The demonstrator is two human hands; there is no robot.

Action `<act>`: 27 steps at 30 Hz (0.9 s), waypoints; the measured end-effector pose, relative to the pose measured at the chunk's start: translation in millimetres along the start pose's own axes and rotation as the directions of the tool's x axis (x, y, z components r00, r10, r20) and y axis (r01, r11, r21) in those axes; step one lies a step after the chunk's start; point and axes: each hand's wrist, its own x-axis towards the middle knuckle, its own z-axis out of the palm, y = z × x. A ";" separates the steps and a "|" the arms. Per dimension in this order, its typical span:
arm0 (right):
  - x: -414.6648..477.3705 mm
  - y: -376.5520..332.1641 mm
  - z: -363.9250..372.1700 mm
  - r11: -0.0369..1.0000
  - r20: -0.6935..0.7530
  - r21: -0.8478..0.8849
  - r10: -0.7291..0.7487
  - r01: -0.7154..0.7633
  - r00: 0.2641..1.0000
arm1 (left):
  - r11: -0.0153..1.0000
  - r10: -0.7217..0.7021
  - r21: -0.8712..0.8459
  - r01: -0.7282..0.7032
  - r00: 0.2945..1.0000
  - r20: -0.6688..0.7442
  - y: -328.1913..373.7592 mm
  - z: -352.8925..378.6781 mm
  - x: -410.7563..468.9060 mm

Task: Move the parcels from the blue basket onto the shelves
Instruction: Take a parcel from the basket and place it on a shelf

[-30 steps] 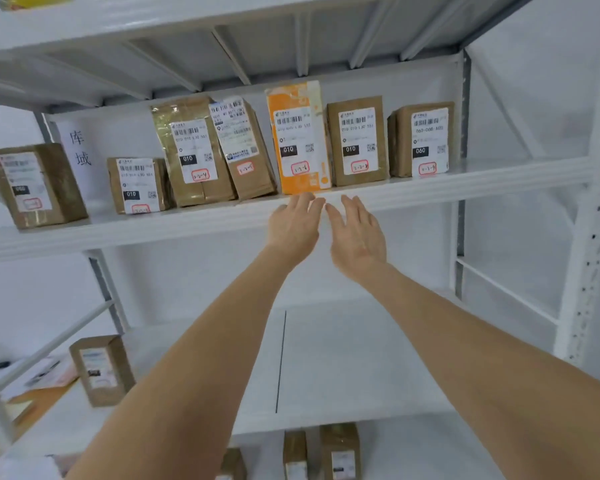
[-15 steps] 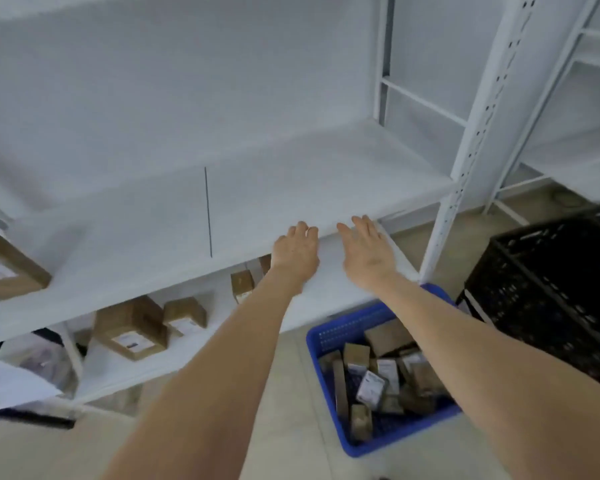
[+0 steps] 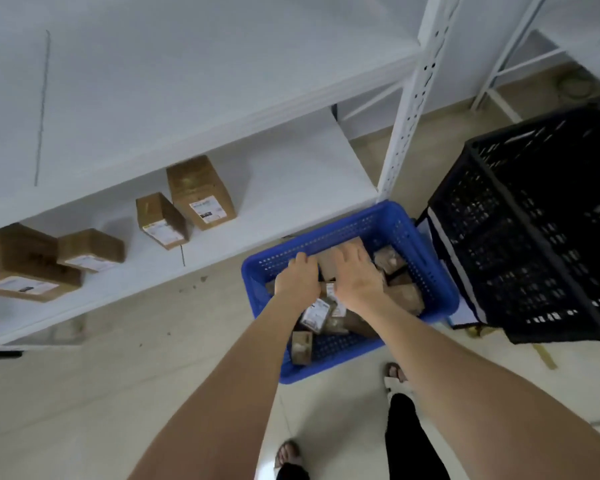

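Left hand [image 3: 297, 278]: in the basket at the left edge of a brown parcel, fingers bent down beside it. Whether they grip it I cannot tell.
Right hand [image 3: 355, 278]: laid over the same parcel from the right, fingers spread and fairly straight, not closed round anything.
Brown parcel [image 3: 328, 265]: between the two hands, against the basket's far wall.
Blue basket [image 3: 333, 233]: on the floor just before the shelving, with several more parcels [image 3: 407, 294] heaped loosely inside.
Lower shelf [image 3: 291, 188]: four parcels stand on its left half, and the right half is bare.
Black crate [image 3: 534, 220]: close beside the basket on the right.
Step in hand: probably taking hold of the next parcel; no lift has begun.
Risk, grip: with one hand flat on top, the parcel could slip or tip as it rises.
Risk, neighbours: the heap is loose, so pulling one parcel may drag or topple others.
Risk, path: the shelf edge overhangs near the basket, so a hasty lift could knock the parcel against it.
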 end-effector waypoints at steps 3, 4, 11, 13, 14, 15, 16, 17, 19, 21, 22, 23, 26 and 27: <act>28.4 50.8 34.0 1.000 0.084 0.015 -0.018 0.017 0.996 | 0.991 -0.080 -0.101 0.090 0.993 0.091 33.2 47.7 41.0; 38.2 66.8 45.3 1.000 0.119 0.026 -0.009 0.006 0.993 | 0.980 -0.118 -0.150 0.133 0.987 0.109 44.0 62.2 54.0; 105.4 150.4 126.2 0.952 0.273 0.214 0.156 -0.218 0.949 | 0.879 -0.227 -0.350 0.323 0.930 0.288 81.4 162.2 137.4; 125.7 168.5 152.4 0.895 0.321 0.301 0.229 -0.328 0.919 | 0.840 -0.246 -0.395 0.372 0.910 0.334 83.3 189.2 163.2; 135.4 177.3 165.4 0.855 0.332 0.332 0.290 -0.399 0.897 | 0.820 -0.255 -0.412 0.398 0.897 0.360 84.6 202.9 175.4; 143.6 185.6 177.0 0.816 0.338 0.335 0.362 -0.470 0.869 | 0.799 -0.267 -0.425 0.426 0.884 0.383 85.9 215.2 185.7; 152.3 195.1 187.8 0.789 0.332 0.322 0.423 -0.523 0.843 | 0.782 -0.277 -0.434 0.447 0.874 0.400 87.1 228.2 197.0; 160.6 204.8 197.6 0.765 0.324 0.305 0.477 -0.568 0.817 | 0.769 -0.284 -0.433 0.470 0.859 0.427 88.5 241.5 207.5; 174.4 224.0 211.9 0.713 0.309 0.295 0.559 -0.636 0.770 | 0.742 -0.290 -0.441 0.506 0.834 0.469 93.2 262.6 224.7; 187.5 242.6 230.2 0.657 0.331 0.312 0.602 -0.686 0.727 | 0.704 -0.294 -0.459 0.542 0.811 0.507 96.5 282.2 241.1; 194.2 249.2 238.9 0.632 0.348 0.313 0.618 -0.709 0.705 | 0.682 -0.302 -0.468 0.562 0.800 0.519 98.8 288.9 248.9; 198.7 253.3 245.0 0.606 0.370 0.313 0.631 -0.731 0.682 | 0.650 -0.318 -0.472 0.595 0.777 0.543 100.3 296.3 255.3; 207.2 258.1 257.6 0.543 0.380 0.342 0.667 -0.767 0.641 | 0.556 -0.337 -0.509 0.657 0.738 0.585 98.4 309.2 261.6; 208.2 257.2 257.5 0.527 0.375 0.365 0.671 -0.767 0.639 | 0.507 -0.348 -0.531 0.679 0.725 0.594 94.8 309.8 261.2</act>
